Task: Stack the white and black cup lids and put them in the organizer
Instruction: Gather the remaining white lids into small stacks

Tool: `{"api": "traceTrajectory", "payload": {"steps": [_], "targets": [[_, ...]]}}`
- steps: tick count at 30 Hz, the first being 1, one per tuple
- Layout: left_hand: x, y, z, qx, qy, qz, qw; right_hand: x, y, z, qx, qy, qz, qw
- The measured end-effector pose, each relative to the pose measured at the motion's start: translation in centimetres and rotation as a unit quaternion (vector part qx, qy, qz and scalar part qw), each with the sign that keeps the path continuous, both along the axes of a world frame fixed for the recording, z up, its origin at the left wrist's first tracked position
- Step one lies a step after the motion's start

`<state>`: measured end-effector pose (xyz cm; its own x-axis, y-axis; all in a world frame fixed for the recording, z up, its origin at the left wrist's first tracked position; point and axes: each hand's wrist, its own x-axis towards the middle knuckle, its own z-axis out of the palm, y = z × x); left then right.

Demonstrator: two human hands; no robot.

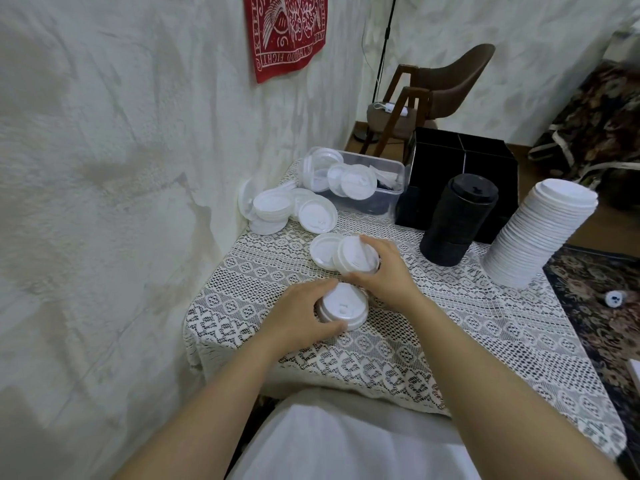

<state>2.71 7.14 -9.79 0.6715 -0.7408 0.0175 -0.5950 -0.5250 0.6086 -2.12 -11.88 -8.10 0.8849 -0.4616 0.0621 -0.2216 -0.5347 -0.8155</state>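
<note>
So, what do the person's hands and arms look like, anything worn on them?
Both are bare: the left hand and right hand show no gloves, rings or watch, and no sleeve shows on either arm up to the frame's edge. A white garment lies below them.

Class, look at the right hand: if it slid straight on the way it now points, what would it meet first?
Probably the loose white lid lying on the table just beyond the held lid in the right hand. Depth is hard to judge from this single view.
</note>
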Motion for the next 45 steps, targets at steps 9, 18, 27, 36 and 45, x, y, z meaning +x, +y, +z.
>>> {"api": "traceTrajectory", "payload": {"steps": [9, 18, 27, 36, 45], "targets": [[-0.1, 0.0, 0.2, -0.002, 0.011, 0.006, 1.0, -2.6, -1.0, 0.7, -0.018, -0.023, -0.023, 0.999], [-0.1, -0.1, 0.2, -0.022, 0.038, 0.009, 0.999, -5.6, 0.9, 0.0, -0.096, 0.01, 0.044, 0.994], [-0.6, 0.0, 0.8, -0.038, 0.045, 0.012, 0.998, -5.7, 2.7, -0.7, -0.106, 0.053, 0.125, 0.985], [-0.3, 0.0, 0.6, -0.028, 0.038, 0.01, 0.999, -5.2, 2.7, -0.6, -0.145, 0.082, 0.15, 0.975], [-0.1, 0.0, 0.0, -0.033, 0.032, 0.005, 0.999, -5.4, 2.8, -0.8, -0.126, 0.073, 0.162, 0.976]]}}
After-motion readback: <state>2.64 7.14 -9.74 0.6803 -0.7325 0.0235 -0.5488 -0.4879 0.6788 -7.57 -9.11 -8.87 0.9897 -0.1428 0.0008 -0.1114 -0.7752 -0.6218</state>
